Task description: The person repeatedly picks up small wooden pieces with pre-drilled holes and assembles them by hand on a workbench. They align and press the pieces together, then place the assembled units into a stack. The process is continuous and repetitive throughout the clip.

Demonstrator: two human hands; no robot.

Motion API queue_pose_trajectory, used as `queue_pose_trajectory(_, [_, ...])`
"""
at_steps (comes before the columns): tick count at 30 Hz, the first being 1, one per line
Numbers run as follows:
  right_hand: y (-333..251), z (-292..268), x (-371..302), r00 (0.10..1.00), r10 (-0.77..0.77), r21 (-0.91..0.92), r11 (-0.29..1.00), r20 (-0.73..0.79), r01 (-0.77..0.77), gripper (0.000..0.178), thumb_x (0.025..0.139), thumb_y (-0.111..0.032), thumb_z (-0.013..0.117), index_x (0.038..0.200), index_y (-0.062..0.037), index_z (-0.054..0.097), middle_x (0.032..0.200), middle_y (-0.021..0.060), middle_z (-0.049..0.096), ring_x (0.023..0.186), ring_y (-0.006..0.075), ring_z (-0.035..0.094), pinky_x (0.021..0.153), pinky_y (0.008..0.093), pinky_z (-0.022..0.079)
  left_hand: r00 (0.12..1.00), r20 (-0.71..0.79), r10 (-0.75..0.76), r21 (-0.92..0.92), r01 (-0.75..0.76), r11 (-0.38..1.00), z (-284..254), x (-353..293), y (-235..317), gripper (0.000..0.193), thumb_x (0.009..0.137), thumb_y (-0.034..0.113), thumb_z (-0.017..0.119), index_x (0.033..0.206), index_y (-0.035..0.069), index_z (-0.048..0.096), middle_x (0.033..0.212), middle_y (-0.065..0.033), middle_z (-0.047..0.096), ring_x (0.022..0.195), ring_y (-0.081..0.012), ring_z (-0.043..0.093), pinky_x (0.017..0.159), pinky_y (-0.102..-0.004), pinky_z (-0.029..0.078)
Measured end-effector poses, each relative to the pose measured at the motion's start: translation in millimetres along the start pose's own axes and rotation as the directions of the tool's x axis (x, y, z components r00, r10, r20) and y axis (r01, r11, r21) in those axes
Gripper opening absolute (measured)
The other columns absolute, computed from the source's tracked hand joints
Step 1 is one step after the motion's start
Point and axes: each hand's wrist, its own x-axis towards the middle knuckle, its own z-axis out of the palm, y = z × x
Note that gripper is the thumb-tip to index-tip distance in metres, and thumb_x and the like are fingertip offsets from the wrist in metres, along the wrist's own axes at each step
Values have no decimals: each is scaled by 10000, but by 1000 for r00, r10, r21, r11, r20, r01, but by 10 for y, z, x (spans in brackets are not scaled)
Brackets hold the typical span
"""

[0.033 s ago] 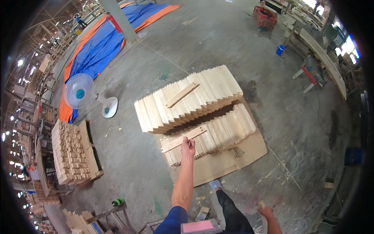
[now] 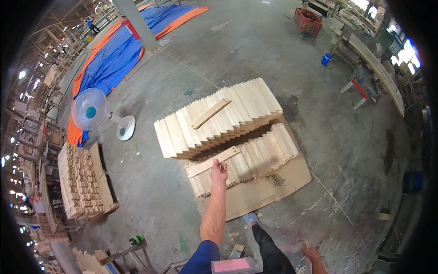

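Note:
My left hand (image 2: 219, 170) reaches forward, its fingers closed at the near edge of a pale wooden slat (image 2: 228, 154) with small holes at its end. That slat lies slantwise over the nearer, lower stack of wooden slats (image 2: 262, 155). Behind it is a bigger stack of slats (image 2: 248, 98), stepped along its front edge, with another loose slat (image 2: 211, 114) across its top. Both stacks rest on a flat cardboard sheet (image 2: 255, 198). Low at the right, my right hand (image 2: 311, 252) hangs away from the stacks; its fingers are blurred.
A white pedestal fan (image 2: 91, 109) stands at left, near a further slat stack (image 2: 80, 182). A blue and orange tarp (image 2: 114, 64) lies beyond, by a grey post (image 2: 137, 25). Far right are a red crate (image 2: 308, 22), a blue bucket (image 2: 325, 59) and a long board (image 2: 378, 68).
The whole view shifts slightly, and the stacks sit a little lower and further left in the picture. My left hand stays at the slat.

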Motion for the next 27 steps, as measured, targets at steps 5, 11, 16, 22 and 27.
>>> queue_pose_trajectory(5, [53, 204, -264, 993, 95, 359, 926, 67, -113, 422, 803, -435, 754, 891, -22, 746, 787, 124, 730, 771, 261, 727, 706, 411, 548, 937, 348, 34, -13, -31, 999, 1020, 608, 92, 301, 1013, 363, 592, 899, 85, 570, 787, -67, 611, 739, -224, 620, 763, -413, 568])
queue_pose_trajectory(11, [-333, 87, -218, 998, 4, 232, 973, 61, -18, 400, 800, -379, 771, 925, -1, 724, 785, 146, 721, 757, 249, 720, 711, 409, 543, 974, 104, -202, 206, 178, 962, 329, -202, -146, 166, 1012, 197, 510, 884, 93, 497, 771, -75, 537, 703, -251, 581, 677, -474, 572])
queue_pose_trajectory(16, [-988, 44, -166, 921, -372, 91, 919, -113, 383, 503, 801, -430, 762, 1042, 4, 685, 925, 186, 720, 857, 315, 712, 758, 418, 538, 926, -105, -362, 516, 362, 776, -1368, -1786, -190, 260, 1018, 332, 488, 964, 85, 549, 737, -88, 555, 660, -292, 581, 605, -461, 517])
queue_pose_trajectory(22, [-2686, 60, -1006, 719, -691, 524, 583, -82, 621, 484, 939, -308, 665, 1243, 48, 546, 1102, 150, 666, 901, 216, 679, 733, 351, 551, 976, -116, -184, 343, 213, 915, -3048, -3258, 142, 279, 1013, 343, 562, 1004, 65, 579, 846, -92, 625, 800, -268, 628, 693, -424, 540])
queue_pose_trajectory(27, [-3109, 922, -2512, 432, -874, 747, 437, 222, 501, 467, 1001, -397, 601, 1293, -44, 515, 1059, 111, 655, 786, 201, 687, 646, 341, 571, 893, 437, 107, 455, -322, 830, -3523, -4085, 676, 513, 975, 330, 654, 1376, 63, 480, 1236, -50, 596, 1093, -163, 586, 892, -319, 489])
